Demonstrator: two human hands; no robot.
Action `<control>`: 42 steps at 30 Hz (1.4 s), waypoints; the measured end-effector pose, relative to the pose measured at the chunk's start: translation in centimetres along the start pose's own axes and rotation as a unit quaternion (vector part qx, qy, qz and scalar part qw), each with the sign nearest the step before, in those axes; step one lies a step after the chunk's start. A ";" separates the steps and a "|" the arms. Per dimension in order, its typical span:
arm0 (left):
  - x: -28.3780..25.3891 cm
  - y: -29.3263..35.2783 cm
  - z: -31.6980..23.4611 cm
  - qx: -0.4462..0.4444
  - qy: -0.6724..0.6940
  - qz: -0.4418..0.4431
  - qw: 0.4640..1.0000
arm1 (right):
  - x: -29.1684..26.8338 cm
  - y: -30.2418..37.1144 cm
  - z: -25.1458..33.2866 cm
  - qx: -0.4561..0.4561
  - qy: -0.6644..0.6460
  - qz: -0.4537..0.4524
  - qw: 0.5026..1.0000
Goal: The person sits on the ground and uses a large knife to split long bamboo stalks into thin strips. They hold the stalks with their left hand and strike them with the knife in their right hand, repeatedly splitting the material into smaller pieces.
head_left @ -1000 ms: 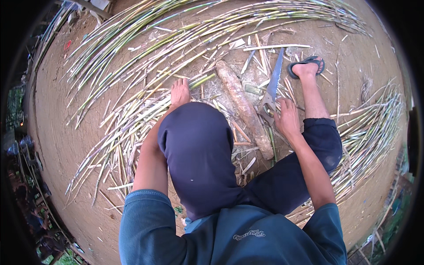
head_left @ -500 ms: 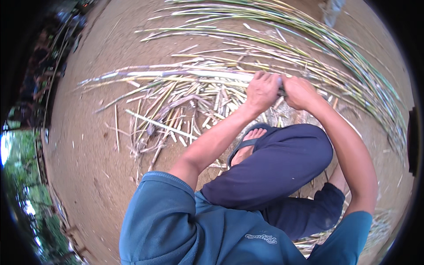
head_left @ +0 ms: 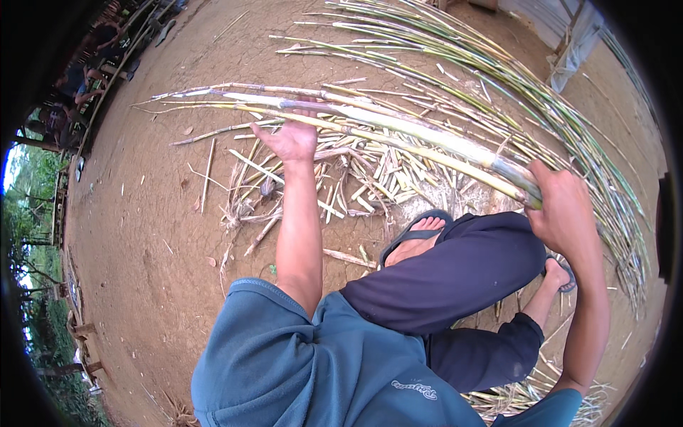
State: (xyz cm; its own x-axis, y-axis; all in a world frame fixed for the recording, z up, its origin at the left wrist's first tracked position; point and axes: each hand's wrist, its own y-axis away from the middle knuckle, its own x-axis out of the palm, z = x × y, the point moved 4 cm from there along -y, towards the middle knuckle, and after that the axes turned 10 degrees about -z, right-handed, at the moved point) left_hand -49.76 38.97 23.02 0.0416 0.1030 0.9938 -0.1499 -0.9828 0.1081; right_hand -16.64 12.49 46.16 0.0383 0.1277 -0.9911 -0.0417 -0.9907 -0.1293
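Note:
A few long cane stalks, pale with yellow and purplish parts, stretch across the front of me. Their thicker ends are in my right hand, closed around them above my raised knee. My left hand is beneath the stalks farther left, palm up, thumb out to the side. Its fingers pass behind the stalks, partly hidden, and look stretched out rather than wrapped round. Under the stalks lies a heap of short cut cane pieces.
A broad spread of long green and yellow canes curves from the far side round to the right. My sandalled foot is beside the heap. Dry scraps lie on the cracked earth. A rail and people are at far left.
My hands were close together on the stalks. My left hand has moved left along them and opened; my right has shifted right and nearer, still holding their ends.

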 end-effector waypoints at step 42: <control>46.5 56.0 38.8 -0.593 -0.112 0.631 0.488 | 12.7 44.7 13.3 0.569 -0.141 -0.606 0.537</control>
State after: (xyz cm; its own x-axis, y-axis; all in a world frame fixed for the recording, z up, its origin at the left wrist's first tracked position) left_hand -17.92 -17.26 74.34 -0.7355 -0.6192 0.2752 -0.6564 0.5504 -0.5159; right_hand -31.27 -29.59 27.38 0.5794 0.8088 -0.1004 -0.7469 0.4776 -0.4627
